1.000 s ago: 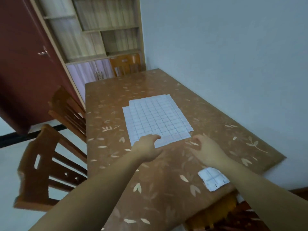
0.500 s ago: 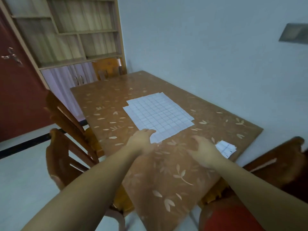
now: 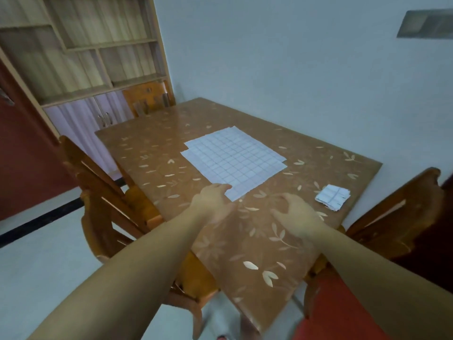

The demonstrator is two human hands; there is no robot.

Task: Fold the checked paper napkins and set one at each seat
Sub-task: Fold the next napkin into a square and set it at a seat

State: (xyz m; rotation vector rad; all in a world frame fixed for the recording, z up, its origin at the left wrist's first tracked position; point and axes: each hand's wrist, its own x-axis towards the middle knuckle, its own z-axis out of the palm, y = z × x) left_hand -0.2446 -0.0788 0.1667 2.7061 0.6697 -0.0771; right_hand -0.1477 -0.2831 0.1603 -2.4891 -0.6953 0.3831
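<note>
The left grip [image 3: 212, 201], a bare hand, is extended palm down with its fingers [image 3: 224, 188] straight and relaxed, resting on the near-left edge of the unfolded checked napkins [image 3: 232, 160] just beside their near corner; no pinch is visible. The unfolded checked napkins lie flat as a slightly offset stack at the centre of the tabletop [image 3: 257, 244], beyond both grips. The right grip [image 3: 292, 212] is loosely curled above the bare tabletop and holds nothing. It is near the stack's near corner, to its right, and does not touch the paper. The folded napkin [image 3: 333, 197] lies as a small square close to the right edge of the tabletop, to the right of the right grip and apart from it, in front of the right chair [image 3: 402, 212]. A left chair [image 3: 98, 190] stands against the left edge of the tabletop, and a far chair [image 3: 147, 97] stands at the far end. A shelf cabinet [image 3: 85, 60] stands behind the far chair, next to a red door [image 3: 22, 155].
</note>
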